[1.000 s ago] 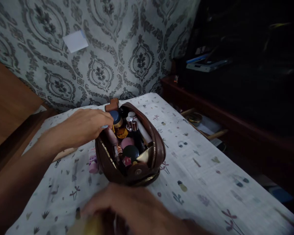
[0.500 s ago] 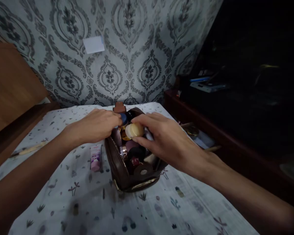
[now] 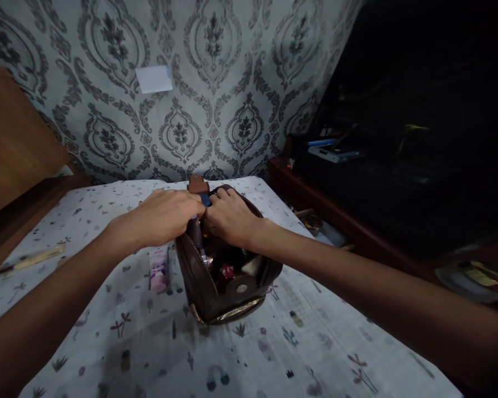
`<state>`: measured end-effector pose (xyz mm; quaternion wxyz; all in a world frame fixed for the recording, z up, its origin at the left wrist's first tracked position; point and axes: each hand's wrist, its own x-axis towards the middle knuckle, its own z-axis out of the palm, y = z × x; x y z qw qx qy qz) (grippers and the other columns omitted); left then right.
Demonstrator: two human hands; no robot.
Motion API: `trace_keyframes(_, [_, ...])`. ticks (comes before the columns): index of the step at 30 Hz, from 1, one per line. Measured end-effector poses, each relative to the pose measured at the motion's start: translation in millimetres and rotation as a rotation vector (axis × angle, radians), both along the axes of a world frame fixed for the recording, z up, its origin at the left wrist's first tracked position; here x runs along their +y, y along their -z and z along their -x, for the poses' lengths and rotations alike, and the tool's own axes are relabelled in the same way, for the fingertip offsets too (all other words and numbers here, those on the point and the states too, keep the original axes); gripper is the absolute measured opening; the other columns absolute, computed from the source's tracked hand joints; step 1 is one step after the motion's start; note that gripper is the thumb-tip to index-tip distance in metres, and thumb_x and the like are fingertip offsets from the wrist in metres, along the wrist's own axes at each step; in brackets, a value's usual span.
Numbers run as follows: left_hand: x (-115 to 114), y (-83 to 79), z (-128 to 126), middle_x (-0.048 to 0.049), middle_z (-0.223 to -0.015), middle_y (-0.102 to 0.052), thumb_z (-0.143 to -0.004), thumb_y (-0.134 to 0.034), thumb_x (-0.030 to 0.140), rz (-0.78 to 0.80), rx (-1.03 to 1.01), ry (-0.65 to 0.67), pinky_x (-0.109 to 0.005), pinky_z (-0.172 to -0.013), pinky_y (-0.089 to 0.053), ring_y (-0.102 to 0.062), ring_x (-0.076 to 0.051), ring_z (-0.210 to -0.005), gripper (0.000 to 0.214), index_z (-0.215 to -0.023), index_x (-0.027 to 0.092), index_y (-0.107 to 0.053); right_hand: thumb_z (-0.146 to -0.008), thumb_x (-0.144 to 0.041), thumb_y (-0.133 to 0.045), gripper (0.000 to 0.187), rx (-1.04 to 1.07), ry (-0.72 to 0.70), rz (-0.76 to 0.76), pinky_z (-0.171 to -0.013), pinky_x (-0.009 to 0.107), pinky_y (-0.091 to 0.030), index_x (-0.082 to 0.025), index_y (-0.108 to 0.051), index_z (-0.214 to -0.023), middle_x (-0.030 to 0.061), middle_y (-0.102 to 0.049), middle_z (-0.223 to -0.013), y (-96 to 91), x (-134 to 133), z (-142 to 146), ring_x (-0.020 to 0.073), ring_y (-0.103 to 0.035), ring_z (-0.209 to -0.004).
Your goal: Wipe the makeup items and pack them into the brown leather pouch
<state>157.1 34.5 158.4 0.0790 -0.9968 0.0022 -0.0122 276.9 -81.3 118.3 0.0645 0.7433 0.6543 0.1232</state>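
In the lower part of the frame a white cloth with small printed plants covers the table. A little below the centre stands the brown pouch, open at the top, its gold zipper running along the near edge. Inside, at the near end, I see a small red thing among other small containers, which are too dark to tell apart. Just beside the pouch, to its left, a pink tube lies flat on the cloth.

Both forearms come in from the lower corners and meet over the far end of the pouch. The left hand has its fingers bent and pinched on the left rim of the pouch. The right hand is curled down into the opening; whether its fingers grip something there I cannot tell. Between the two hands a blue cap shows.

Further left, a pale brush lies on the cloth. Behind the table rises the patterned wall, with a white paper stuck on it in the upper left.
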Motion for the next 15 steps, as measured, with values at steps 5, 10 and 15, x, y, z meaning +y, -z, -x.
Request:
trace_keyframes(5, [-0.3, -0.1, 1.1, -0.0004, -0.105, -0.072, -0.083, -0.046, 0.005, -0.031, 0.036, -0.015, -0.030, -0.074, -0.047, -0.067, -0.022, -0.102, 0.026, -0.086, 0.024, -0.062, -0.092, -0.016, -0.053, 0.020, -0.050, -0.016, 0.078, -0.093, 0.045, -0.037, -0.012, -0.072, -0.099, 0.0169, -0.072, -0.106, 17.3, 14.2, -3.2, 0.0325, -0.060, -0.110])
trace_keyframes(10, [-1.1, -0.6, 0.8, -0.0007, -0.106, -0.072, -0.081, -0.045, 0.003, -0.029, 0.035, -0.013, -0.031, -0.075, -0.047, -0.066, -0.022, -0.103, 0.026, -0.085, 0.023, -0.061, -0.090, -0.013, -0.058, 0.019, -0.049, -0.011, 0.129, -0.096, 0.046, -0.035, -0.013, -0.073, -0.101, 0.0157, -0.074, -0.104, 21.3, 20.9, -3.1, 0.0312, -0.063, -0.109])
trace_keyframes(15, [-0.8, 1.2, 0.8, -0.0009, -0.109, -0.072, -0.080, -0.045, 0.002, -0.035, 0.023, -0.026, -0.030, -0.079, -0.049, -0.067, -0.022, -0.104, 0.029, -0.089, 0.023, -0.063, -0.091, -0.013, -0.058, 0.018, -0.020, 0.006, 0.162, -0.098, 0.047, -0.034, -0.013, -0.073, -0.102, 0.0151, -0.075, -0.107, 15.2, 18.4, 0.8, 0.0305, -0.065, -0.109])
